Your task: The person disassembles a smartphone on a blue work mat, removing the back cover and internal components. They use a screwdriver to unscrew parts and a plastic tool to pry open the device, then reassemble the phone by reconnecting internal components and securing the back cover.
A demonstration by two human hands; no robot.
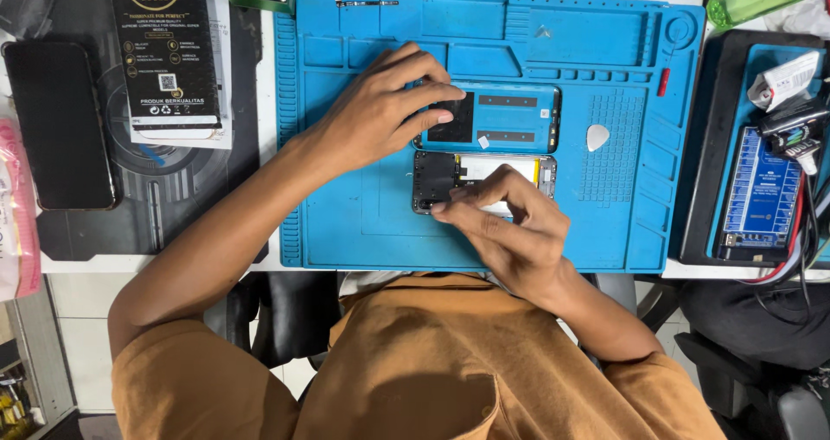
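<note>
Nearest, the right hand (510,232) pinches at the near edge of an opened phone (484,181) on the blue repair mat (363,207). Just beyond, the left hand (380,107), fingers curled, presses the blue back cover (510,116). A white pick (597,137) lies right; a black phone (59,124) far left on the desk (268,111).

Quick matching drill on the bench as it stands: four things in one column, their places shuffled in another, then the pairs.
1. opened phone body with black board
2. blue plastic back cover
3. white teardrop pick
4. black phone with dark screen

a. off the blue silicone mat, far left
b. under the right hand
c. mat's right side, untouched
d. under the left hand

Pairs: 1-b, 2-d, 3-c, 4-a
</note>
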